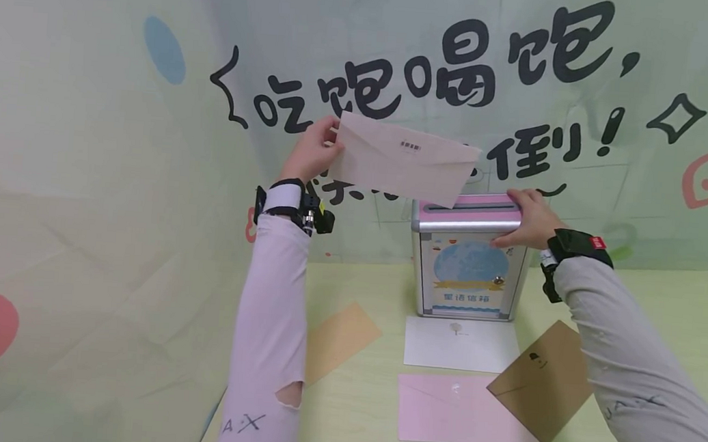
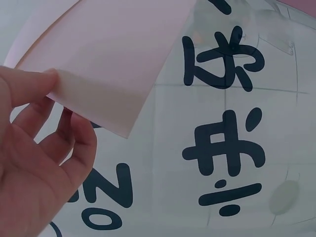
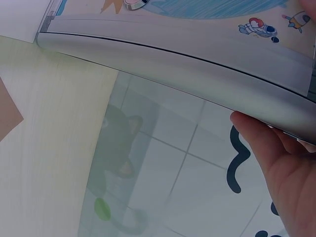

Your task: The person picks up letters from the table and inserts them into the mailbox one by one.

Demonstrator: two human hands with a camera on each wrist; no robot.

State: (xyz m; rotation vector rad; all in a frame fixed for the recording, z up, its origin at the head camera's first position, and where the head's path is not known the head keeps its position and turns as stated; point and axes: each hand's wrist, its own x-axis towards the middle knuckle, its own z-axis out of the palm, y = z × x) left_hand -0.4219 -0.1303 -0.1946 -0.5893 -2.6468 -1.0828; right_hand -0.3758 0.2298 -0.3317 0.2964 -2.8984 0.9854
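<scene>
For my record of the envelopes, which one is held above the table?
The pale pink envelope with small dark print, held at one end by the left grip. The orange one, white one, deeper pink one and brown one lie on the table.

From the head, the table [image 1: 681, 305] is viewed forward and downward from farthest back. From the left wrist, the left hand [image 2: 49, 148] and envelope [image 2: 108, 64] are seen close up before the wall [image 2: 165, 148], turned sideways; from the right wrist, the right hand [image 3: 289, 170] and box [image 3: 163, 69] are framed closely, table and wall being shared with the head view.
</scene>
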